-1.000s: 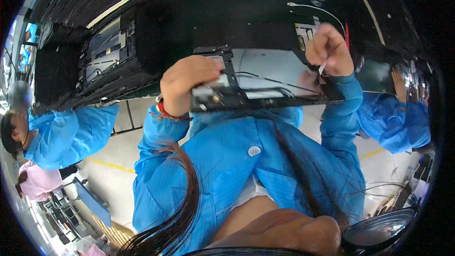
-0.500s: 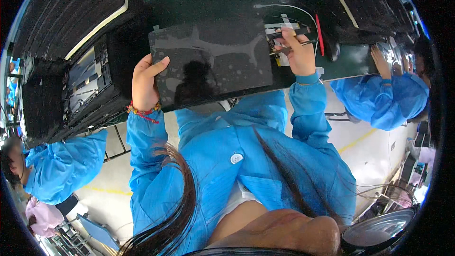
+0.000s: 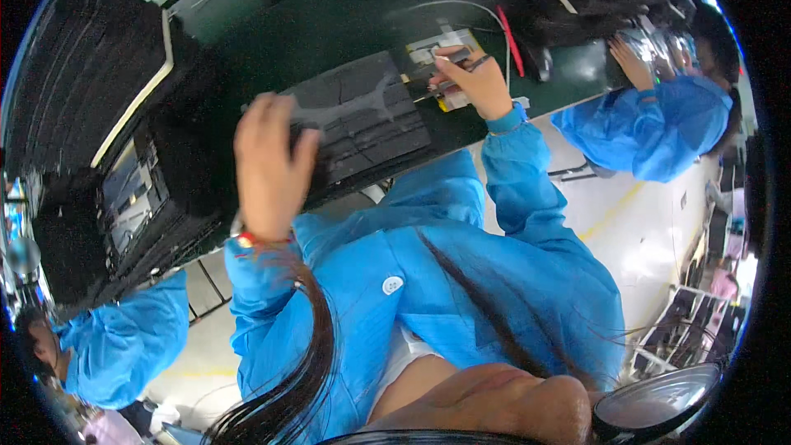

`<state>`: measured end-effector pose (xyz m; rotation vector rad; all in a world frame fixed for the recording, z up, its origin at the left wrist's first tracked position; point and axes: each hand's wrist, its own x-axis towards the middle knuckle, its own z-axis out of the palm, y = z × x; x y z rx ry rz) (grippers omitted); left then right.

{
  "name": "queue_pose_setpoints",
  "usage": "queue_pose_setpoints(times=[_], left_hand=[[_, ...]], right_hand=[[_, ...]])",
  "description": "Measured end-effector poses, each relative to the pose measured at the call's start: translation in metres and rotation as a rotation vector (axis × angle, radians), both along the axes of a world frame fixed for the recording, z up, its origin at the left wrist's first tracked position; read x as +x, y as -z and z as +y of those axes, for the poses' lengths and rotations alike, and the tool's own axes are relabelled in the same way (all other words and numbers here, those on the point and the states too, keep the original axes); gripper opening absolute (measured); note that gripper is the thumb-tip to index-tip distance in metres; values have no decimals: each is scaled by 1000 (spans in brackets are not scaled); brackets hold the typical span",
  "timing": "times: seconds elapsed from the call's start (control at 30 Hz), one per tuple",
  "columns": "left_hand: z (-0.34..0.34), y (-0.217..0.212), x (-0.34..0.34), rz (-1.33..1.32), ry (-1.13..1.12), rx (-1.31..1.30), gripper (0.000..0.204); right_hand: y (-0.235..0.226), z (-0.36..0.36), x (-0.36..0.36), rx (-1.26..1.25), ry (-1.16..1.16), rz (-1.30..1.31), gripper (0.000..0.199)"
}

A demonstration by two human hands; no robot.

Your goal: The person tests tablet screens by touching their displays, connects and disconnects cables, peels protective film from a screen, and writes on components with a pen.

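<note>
A dark flat rectangular panel (image 3: 362, 119) lies on the dark green bench (image 3: 329, 25) in front of me. My left hand (image 3: 268, 165), blurred by motion, sits over the panel's left edge with the fingers curled on it. A red bead bracelet is on that wrist. My right hand (image 3: 476, 82) is at the panel's far right corner and pinches a thin dark stick-like tool (image 3: 461, 66). Under it lies a small white and yellow pad (image 3: 441, 43). Both of my sleeves are blue.
Stacked black trays (image 3: 78, 91) fill the left side. A red pen (image 3: 509, 29) and a white cable (image 3: 461, 7) lie beyond my right hand. One person in a blue coat (image 3: 651, 136) works at the right, another (image 3: 115, 346) at the lower left.
The panel, first held up and tilted, has been turned dark side up and laid on the bench. My left hand slid to its left edge; my right hand stayed at its right corner.
</note>
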<state>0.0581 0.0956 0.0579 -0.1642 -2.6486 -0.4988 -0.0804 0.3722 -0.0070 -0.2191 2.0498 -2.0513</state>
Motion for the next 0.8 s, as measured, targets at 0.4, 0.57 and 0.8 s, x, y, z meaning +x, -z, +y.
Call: queue_pose_setpoints(times=[0.4,0.57,0.8], left_hand=[[101,56,-41,-97,477,-146,33],[80,60,-47,-81,482,-83,33],[55,44,-64,-89,472,9,32]], right_hand=[[-8,31,-7,241,90,86,31],[-8,33,-8,77,-138,9,21],[-15,25,-22,94,-387,-148,22]])
